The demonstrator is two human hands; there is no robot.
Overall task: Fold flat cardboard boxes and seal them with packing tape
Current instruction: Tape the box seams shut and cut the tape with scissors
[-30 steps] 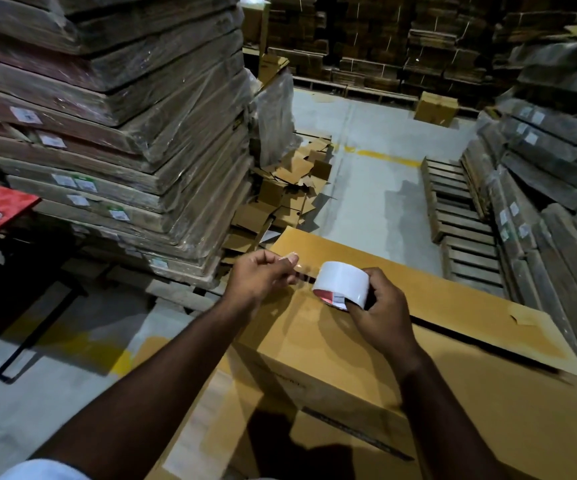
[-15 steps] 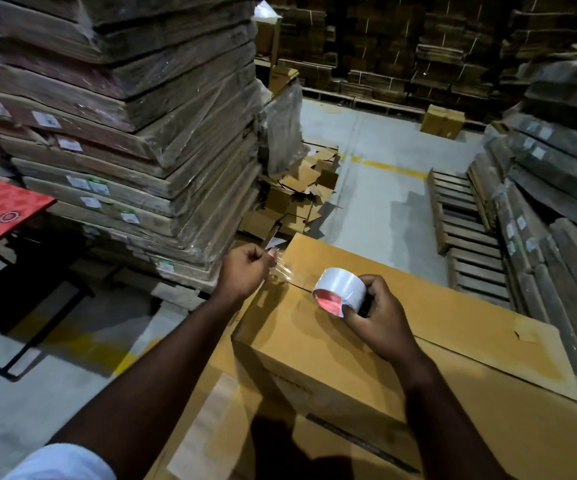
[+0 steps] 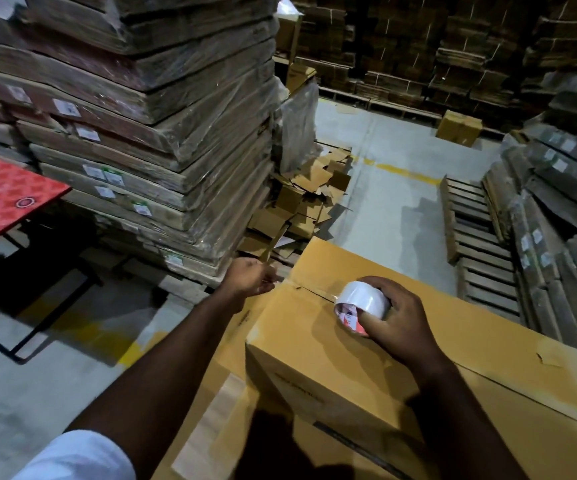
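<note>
A folded brown cardboard box (image 3: 314, 344) stands in front of me on a bed of flat cardboard. On its top, by the centre seam, sits a white roll of packing tape (image 3: 361, 303), gripped from the right by my right hand (image 3: 396, 320). A clear strip of tape (image 3: 309, 292) runs from the roll leftward along the seam. My left hand (image 3: 249, 277) pinches the strip's free end just past the box's left edge.
A tall pallet stack of shrink-wrapped flat cartons (image 3: 148, 133) rises at the left. A red patterned table (image 3: 3, 195) stands far left. Cardboard scraps (image 3: 301, 202) litter the floor ahead. Wooden pallets (image 3: 477, 237) and leaning carton bundles (image 3: 564, 202) fill the right side.
My left hand has pulled the tape end leftward, away from the roll and past the box's left edge. A longer strip now lies along the seam. The roll stays on the box top.
</note>
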